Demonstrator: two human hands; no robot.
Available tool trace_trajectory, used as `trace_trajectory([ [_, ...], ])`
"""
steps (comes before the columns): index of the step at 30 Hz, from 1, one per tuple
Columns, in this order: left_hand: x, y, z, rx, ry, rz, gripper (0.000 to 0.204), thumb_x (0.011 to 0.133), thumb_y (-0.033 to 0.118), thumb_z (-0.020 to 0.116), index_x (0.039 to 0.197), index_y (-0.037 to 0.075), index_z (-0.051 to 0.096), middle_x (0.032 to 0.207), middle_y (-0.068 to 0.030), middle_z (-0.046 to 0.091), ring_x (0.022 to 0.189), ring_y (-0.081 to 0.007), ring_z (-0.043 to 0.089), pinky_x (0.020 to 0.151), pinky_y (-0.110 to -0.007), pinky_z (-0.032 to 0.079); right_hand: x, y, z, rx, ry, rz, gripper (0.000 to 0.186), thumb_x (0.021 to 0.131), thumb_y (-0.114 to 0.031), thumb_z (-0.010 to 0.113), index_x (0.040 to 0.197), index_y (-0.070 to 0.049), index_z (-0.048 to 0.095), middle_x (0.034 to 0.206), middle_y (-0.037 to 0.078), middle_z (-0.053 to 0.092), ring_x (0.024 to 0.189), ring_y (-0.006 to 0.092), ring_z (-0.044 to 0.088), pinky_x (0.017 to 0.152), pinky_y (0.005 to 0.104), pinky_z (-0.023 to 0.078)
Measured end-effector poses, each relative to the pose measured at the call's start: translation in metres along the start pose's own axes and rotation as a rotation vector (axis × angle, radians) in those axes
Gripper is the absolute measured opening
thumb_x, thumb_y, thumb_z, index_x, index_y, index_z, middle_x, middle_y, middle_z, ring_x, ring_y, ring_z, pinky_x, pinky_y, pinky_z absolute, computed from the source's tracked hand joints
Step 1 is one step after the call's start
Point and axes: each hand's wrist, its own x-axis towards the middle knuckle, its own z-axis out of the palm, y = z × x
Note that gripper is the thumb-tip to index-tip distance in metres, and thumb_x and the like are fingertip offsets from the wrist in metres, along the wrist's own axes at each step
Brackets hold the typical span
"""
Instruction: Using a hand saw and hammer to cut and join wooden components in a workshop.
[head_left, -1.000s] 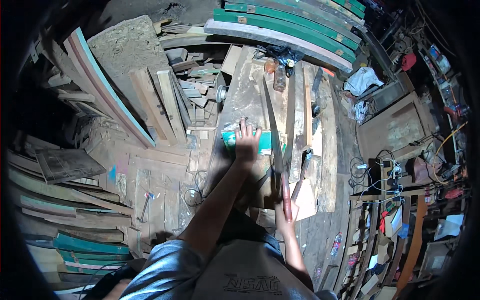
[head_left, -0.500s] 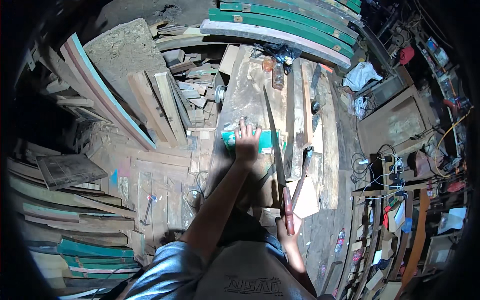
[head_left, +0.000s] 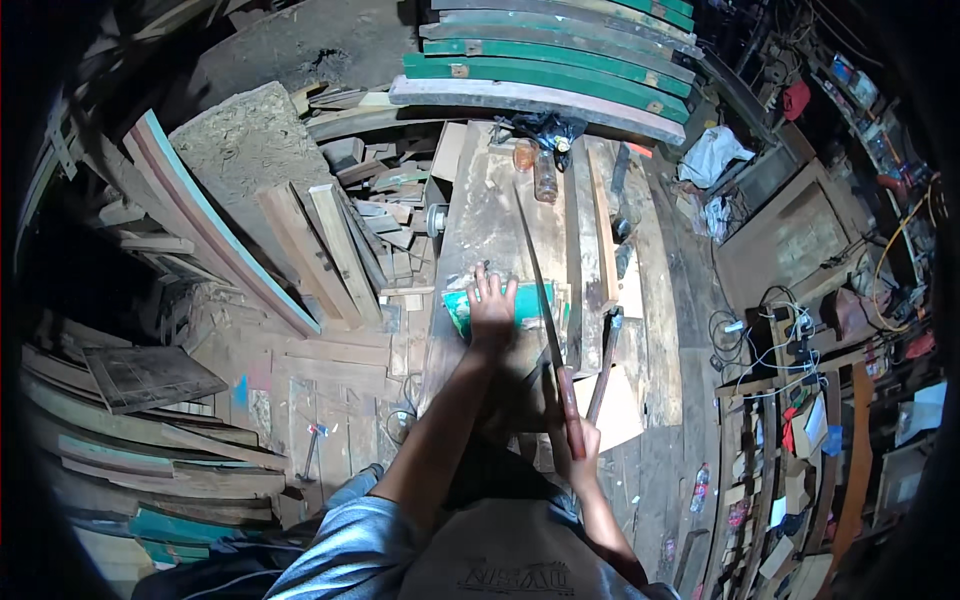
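My left hand [head_left: 492,310] presses flat, fingers spread, on a short green-painted board [head_left: 520,302] lying across a worn wooden workbench [head_left: 490,215]. My right hand [head_left: 573,450] grips the reddish handle of a long hand saw [head_left: 538,275]. The saw's blade runs away from me and crosses the right end of the green board. A thick timber plank [head_left: 586,250] lies lengthwise on the bench just right of the blade.
Two bottles [head_left: 535,165] stand at the bench's far end. Curved green and grey planks [head_left: 545,75] are stacked beyond it. Offcuts and boards [head_left: 330,240] lean at the left. A hammer [head_left: 310,450] lies on the floor. Shelves and cables [head_left: 800,340] crowd the right.
The saw has slid back toward me along the cut while my left hand stays pressed on the green board.
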Motion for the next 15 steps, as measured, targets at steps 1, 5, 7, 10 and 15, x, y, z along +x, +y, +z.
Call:
trace_trajectory([
  [1,0.001,-0.003,0.002,0.002,-0.006,-0.007,0.033,0.091,0.022,0.056,0.124,0.014,0.06,0.118,-0.0174,0.057,0.14,-0.0444,0.042,0.104,-0.056,0.037,-0.011,-0.018,0.003,-0.049,-0.004,0.108,0.019,0.086,0.001,0.06,0.104,0.002,0.065,0.068,0.001,0.049,0.065,0.0103,0.044,0.056,0.0314,0.04],
  [5,0.0,-0.001,-0.004,0.004,0.044,-0.012,0.035,0.091,0.021,0.056,0.124,0.013,0.06,0.119,-0.0182,0.057,0.14,-0.0449,0.041,0.105,-0.058,0.036,-0.003,-0.008,0.012,-0.208,0.024,-0.146,0.041,0.082,0.002,0.061,0.122,-0.004,0.064,0.067,0.007,0.055,0.06,0.0193,0.052,0.057,0.034,0.044],
  [7,0.002,0.005,-0.016,0.024,-0.077,-0.019,0.038,0.094,0.029,0.054,0.128,0.015,0.059,0.127,-0.0183,0.058,0.143,-0.0448,0.038,0.107,-0.057,0.034,0.036,0.004,0.021,-0.153,0.024,-0.098,0.024,0.082,0.0,0.063,0.106,-0.001,0.066,0.065,0.006,0.053,0.059,0.0164,0.052,0.056,0.034,0.042],
  [10,0.003,0.013,-0.024,-0.054,-0.107,-0.004,0.045,0.092,0.035,0.057,0.131,0.013,0.058,0.13,-0.02,0.056,0.145,-0.046,0.035,0.111,-0.059,0.03,0.093,0.013,0.029,-0.038,-0.027,-0.022,0.019,0.085,-0.008,0.065,0.074,-0.003,0.051,0.065,0.001,0.046,0.062,0.0089,0.045,0.055,0.033,0.04],
  [15,-0.007,-0.021,-0.003,-0.009,0.016,-0.011,0.051,0.086,0.04,0.062,0.128,0.01,0.06,0.123,-0.0219,0.058,0.143,-0.0484,0.037,0.109,-0.06,0.032,0.059,-0.016,0.034,-0.149,-0.014,0.014,0.011,0.086,-0.007,0.064,0.079,-0.001,0.057,0.066,0.001,0.05,0.062,0.0107,0.046,0.056,0.0322,0.042],
])
